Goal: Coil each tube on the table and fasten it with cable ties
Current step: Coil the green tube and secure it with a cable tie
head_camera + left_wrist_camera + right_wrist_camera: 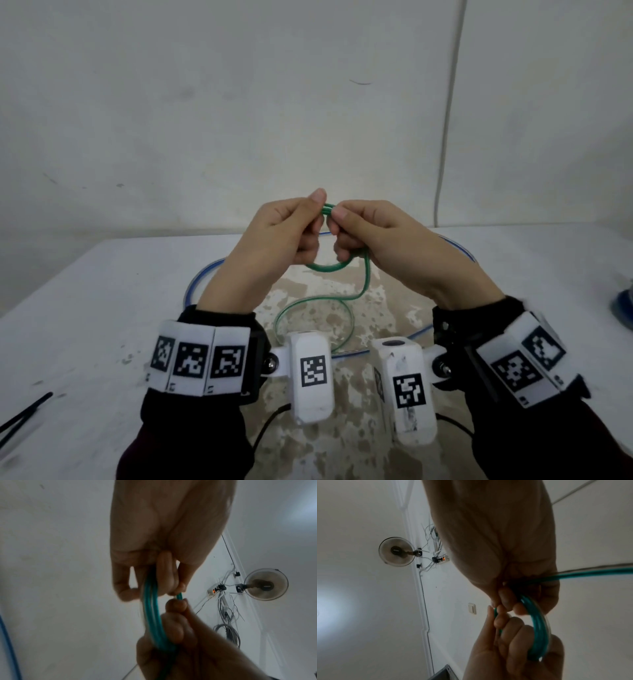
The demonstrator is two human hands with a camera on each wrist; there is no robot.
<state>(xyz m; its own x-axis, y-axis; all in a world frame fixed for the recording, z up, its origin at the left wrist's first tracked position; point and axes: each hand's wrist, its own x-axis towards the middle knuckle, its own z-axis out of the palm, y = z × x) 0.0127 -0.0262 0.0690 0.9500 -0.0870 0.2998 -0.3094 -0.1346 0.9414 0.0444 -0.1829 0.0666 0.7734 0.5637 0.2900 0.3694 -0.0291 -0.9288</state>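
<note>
White table (102,291), both hands' fingers (317,197) pinching green tube (366,274) coil.

No readable text or numbers show; only coded square markers on the wrist bands (202,359).

Right hand (501,561) grips coiled green tube (541,628), fingers curled round its loops. Left hand (513,649) pinches the same coil from below. Tube's free length exits right. Wall fan (396,551) behind.
</note>
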